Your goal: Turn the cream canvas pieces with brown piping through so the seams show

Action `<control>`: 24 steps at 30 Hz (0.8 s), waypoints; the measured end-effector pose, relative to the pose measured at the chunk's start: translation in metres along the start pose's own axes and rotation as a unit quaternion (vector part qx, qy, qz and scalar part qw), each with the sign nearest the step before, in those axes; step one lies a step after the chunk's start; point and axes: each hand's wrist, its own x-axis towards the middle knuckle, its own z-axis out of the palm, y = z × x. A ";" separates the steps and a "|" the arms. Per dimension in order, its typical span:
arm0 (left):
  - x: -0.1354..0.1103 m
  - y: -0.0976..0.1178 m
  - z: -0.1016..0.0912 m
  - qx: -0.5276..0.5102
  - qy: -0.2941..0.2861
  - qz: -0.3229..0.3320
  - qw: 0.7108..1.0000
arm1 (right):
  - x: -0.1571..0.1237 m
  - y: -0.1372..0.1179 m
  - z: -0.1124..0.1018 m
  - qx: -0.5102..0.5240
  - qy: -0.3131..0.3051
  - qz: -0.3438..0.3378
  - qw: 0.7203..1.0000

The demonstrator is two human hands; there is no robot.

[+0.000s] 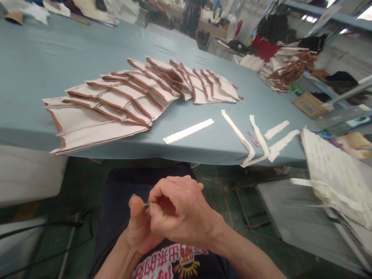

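Note:
In front of my lap, my left hand (137, 232) is held with its thumb stretched up; most of its fingers are hidden behind the other hand, and a fingertip shows past it. My right hand (180, 207) is closed in a pinch, thumb against index finger, right beside the left thumb. A tiny glint shows at the pinch, too small to name. On the table beyond lies a fanned row of cream fabric pieces with brown-bound edges (116, 95). A straight white strip (188, 131) lies nearest my hands on the tabletop.
Bent and torn white strips (260, 135) and a small pink tool (253, 139) lie on the blue-covered table (95, 42). At right are a board with strips (334, 166), a cardboard box (309, 104) and a stack of brown-edged fabric (287, 68). A white bin (31, 174) stands left.

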 end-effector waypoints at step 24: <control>-0.029 0.043 0.042 -0.044 0.009 -0.052 0.998 | -0.017 0.029 -0.042 0.123 -0.015 0.192 0.974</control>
